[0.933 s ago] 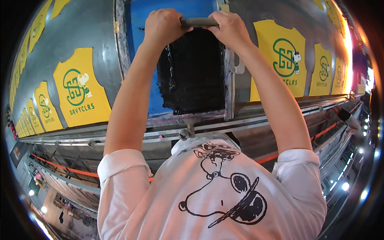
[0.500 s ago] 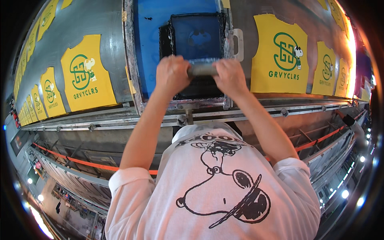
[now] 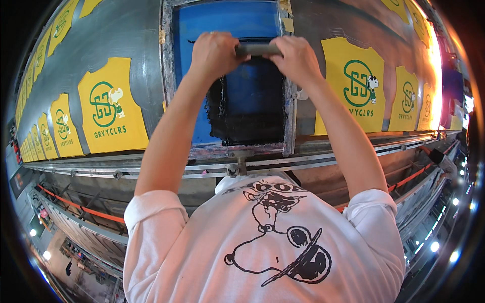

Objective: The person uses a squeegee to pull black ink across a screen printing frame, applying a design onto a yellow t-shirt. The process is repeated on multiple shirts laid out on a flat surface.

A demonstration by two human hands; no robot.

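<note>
Squeegee (image 3: 258, 49) has moved toward 12 o'clock over the screen (image 3: 227, 19), long axis nine-to-three, between left hand (image 3: 214, 54) and right hand (image 3: 298, 56), both closed around it, equally near; black ink (image 3: 245, 134) lies at its six o'clock.

Strong glare (image 3: 436, 76) at right, fisheye curvature, black corners, background (image 3: 93, 272) perhaps soft.

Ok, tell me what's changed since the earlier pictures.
The left hand and right hand drew the squeegee nearer, then pushed it away again toward the far end of the screen frame. Neither let go; the yellow shirt panels stayed put.
</note>
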